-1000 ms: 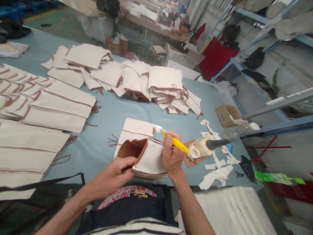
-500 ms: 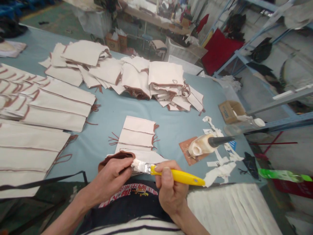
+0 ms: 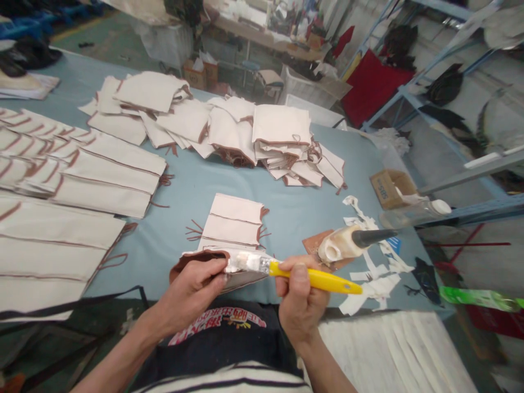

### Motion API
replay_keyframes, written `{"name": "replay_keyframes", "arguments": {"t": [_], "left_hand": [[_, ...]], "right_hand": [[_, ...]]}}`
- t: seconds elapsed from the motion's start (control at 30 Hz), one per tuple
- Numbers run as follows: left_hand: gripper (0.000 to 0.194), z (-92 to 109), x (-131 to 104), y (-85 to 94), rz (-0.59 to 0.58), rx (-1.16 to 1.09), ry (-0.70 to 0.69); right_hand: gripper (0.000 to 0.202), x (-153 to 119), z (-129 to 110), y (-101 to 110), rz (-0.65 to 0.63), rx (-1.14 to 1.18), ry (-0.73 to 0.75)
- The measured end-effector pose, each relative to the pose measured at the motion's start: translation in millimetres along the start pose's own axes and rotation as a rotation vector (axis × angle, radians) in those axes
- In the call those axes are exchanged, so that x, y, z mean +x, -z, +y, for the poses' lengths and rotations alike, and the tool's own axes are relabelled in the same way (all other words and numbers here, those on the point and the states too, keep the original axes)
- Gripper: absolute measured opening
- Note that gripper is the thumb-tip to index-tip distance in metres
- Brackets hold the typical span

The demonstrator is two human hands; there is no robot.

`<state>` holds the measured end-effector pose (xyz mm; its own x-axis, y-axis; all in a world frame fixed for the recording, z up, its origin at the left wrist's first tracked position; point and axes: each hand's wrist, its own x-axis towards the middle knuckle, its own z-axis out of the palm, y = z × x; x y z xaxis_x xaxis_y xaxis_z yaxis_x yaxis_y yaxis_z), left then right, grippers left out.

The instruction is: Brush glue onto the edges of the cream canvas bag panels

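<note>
My right hand [image 3: 302,297] is closed around the yellow handle of a paintbrush [image 3: 317,279]. The brush's white-coated bristles lie against the edge of a cream fabric piece with a brown lining [image 3: 245,279]. Pinched in my left hand [image 3: 198,292] is the near side of that piece, its brown inside folded over toward me. Just beyond it, flat cream panels with brown-trimmed edges [image 3: 231,221] lie on the blue table. A glue bottle with a dark nozzle [image 3: 339,245] rests on a brown square to the right; whether the white coating came from it I cannot tell.
Cream panels [image 3: 110,177] lie in overlapping rows at the left. A heap of folded cream pieces [image 3: 280,124] stretches across the back of the blue table [image 3: 196,177]. White scraps [image 3: 370,292], a small cardboard box [image 3: 388,188] and a clear jar [image 3: 417,213] are at the right.
My right hand has moved the brush to the right and slightly up along the fabric edge, away from my left fingers. The left hand keeps its pinch; the whole view has shifted slightly.
</note>
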<state>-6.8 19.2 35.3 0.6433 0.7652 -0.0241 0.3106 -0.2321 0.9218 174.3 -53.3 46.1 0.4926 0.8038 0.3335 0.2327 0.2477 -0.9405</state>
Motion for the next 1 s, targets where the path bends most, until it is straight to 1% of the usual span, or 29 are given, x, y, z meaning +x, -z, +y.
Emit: {"name": "replay_keyframes", "arguments": {"t": [0.1, 0.13, 0.2, 0.27, 0.33, 0.4, 0.47, 0.53, 0.57, 0.63, 0.7, 0.73, 0.77, 0.87, 1.0], "left_hand": [[0.024, 2, 2, -0.9, -0.023, -0.081, -0.011], [0.023, 2, 2, -1.4, -0.03, -0.103, -0.012], [0.023, 1, 2, -1.9, -0.036, -0.136, 0.003], [0.023, 1, 2, -1.6, -0.027, -0.161, 0.044], [0.026, 1, 2, 0.1, -0.037, -0.212, 0.092], [0.028, 2, 3, 3.0, -0.067, -0.28, 0.137], [0.029, 4, 4, 6.2, -0.095, -0.335, 0.168], [0.029, 6, 5, 8.9, -0.114, -0.387, 0.191], [0.029, 7, 5, 9.8, -0.128, -0.426, 0.207], [0.032, 8, 5, 10.7, -0.172, -0.54, 0.252], [0.037, 8, 4, 10.5, -0.2, -0.677, 0.301], [0.039, 7, 3, 10.1, -0.205, -0.741, 0.325], [0.041, 6, 2, 9.6, -0.208, -0.798, 0.347], [0.048, 5, 0, 7.9, -0.217, -0.914, 0.406], [0.053, 8, -2, 6.1, -0.229, -0.979, 0.413]], "right_hand": [[0.035, -6, -2, -6, -0.16, 0.021, -0.009], [0.035, -8, -2, -7, -0.176, 0.035, -0.022], [0.036, -8, -2, -8, -0.117, 0.07, -0.067], [0.036, -2, -1, -5, -0.006, 0.107, -0.119], [0.036, 5, 1, 0, 0.084, 0.138, -0.142], [0.034, 11, 1, 6, 0.099, 0.163, -0.122], [0.033, 12, 0, 10, 0.034, 0.168, -0.076], [0.032, 12, -1, 10, -0.079, 0.116, 0.007], [0.03, 12, -1, 9, -0.137, 0.058, 0.079], [0.026, 13, 0, 6, -0.221, -0.079, 0.283], [0.022, 14, 2, 5, -0.252, -0.171, 0.469], [0.022, 14, 3, 5, -0.246, -0.184, 0.526], [0.021, 14, 3, 6, -0.229, -0.182, 0.553], [0.022, 12, 1, 9, -0.196, -0.157, 0.56], [0.024, 13, 0, 8, -0.26, -0.19, 0.57]]}}
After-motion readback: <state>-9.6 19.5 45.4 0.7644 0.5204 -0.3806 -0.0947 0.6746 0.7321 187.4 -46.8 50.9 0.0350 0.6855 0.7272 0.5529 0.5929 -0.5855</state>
